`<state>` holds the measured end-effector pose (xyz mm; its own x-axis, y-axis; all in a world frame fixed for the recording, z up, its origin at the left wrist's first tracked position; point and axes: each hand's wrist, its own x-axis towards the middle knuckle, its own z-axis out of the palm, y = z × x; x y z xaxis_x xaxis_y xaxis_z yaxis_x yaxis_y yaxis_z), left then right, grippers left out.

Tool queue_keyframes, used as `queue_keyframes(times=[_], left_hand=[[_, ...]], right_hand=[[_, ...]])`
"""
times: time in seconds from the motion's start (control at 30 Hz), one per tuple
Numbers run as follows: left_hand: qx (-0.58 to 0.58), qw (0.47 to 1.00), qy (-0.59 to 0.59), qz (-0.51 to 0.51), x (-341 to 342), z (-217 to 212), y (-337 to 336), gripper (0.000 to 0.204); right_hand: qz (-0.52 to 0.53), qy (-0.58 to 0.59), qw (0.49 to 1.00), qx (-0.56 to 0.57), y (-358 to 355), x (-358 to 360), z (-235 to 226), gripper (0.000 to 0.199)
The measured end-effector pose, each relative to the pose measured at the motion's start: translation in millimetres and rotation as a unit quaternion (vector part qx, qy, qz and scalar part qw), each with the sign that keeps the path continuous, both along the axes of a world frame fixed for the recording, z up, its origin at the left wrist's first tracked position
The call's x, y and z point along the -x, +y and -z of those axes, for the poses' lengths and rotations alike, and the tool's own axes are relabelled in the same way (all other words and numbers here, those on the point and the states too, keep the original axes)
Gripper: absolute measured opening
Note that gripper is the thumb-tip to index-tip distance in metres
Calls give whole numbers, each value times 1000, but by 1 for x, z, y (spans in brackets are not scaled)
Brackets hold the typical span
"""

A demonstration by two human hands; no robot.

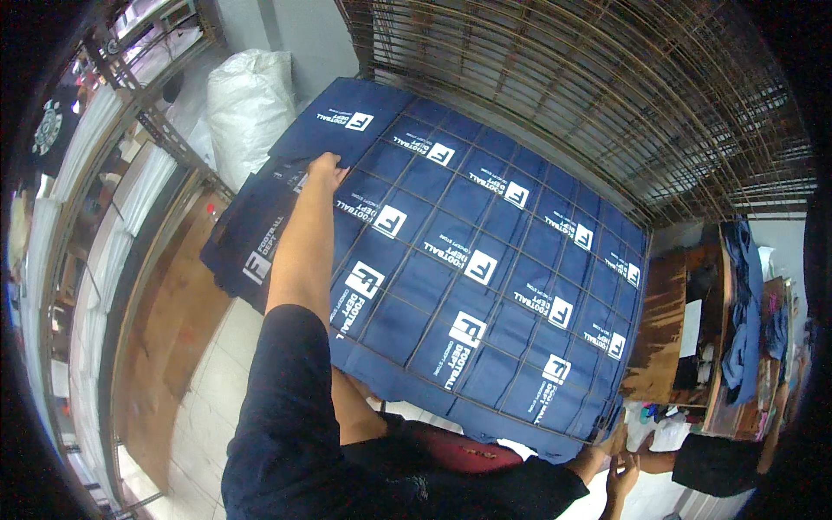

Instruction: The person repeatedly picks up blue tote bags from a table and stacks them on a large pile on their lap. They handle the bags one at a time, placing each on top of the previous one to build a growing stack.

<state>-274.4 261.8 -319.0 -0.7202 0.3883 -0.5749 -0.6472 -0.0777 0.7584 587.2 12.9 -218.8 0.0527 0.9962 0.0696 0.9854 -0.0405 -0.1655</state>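
A wire rack (416, 227), tilted across the middle, has a grid of thin rods running over navy blue fabric panels (511, 260) with white prints. My left hand (326, 171) reaches far forward, its fingers closed on the rack's left edge. At the near right corner of the rack, my right hand (593, 456) is small and partly hidden, closed around the frame there. Another dark printed panel (251, 243) sticks out past the rack on the left, under my left forearm. Close beside my right hand are a co-worker's hand (622, 475) and black sleeve (715, 464).
More wire racks (589, 87) are raised at the back and upper right. A white woven sack (251, 113) stands at the far left, beside metal shelving (130, 95) with stacked white material. Blue cloth (738, 312) hangs on a wooden stand at the right.
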Motion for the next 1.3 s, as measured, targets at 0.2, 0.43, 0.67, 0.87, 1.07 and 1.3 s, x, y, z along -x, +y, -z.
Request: queue_keyframes(times=[0.2,0.43,0.67,0.87,1.07,1.3], left_hand=[[49,994,74,66,3,-15,-7,29],[59,996,37,60,20,3,0,40],[9,998,-22,-59,-40,-33,-11,73],[-3,979,163,-119,-143,-107,-53,91],[-291,894,240,240,-322,-131,-159,71],[-251,655,200,684,-467,-102,-314,53]], right_hand=[[-16,45,999,-3,-2,-10,16,10],[-27,71,997,-7,7,1,21,14],[-8,90,996,19,12,13,27,17],[-25,90,995,15,14,11,35,18],[-82,95,992,-24,4,1,52,19],[-41,61,982,-177,-5,-29,45,26]])
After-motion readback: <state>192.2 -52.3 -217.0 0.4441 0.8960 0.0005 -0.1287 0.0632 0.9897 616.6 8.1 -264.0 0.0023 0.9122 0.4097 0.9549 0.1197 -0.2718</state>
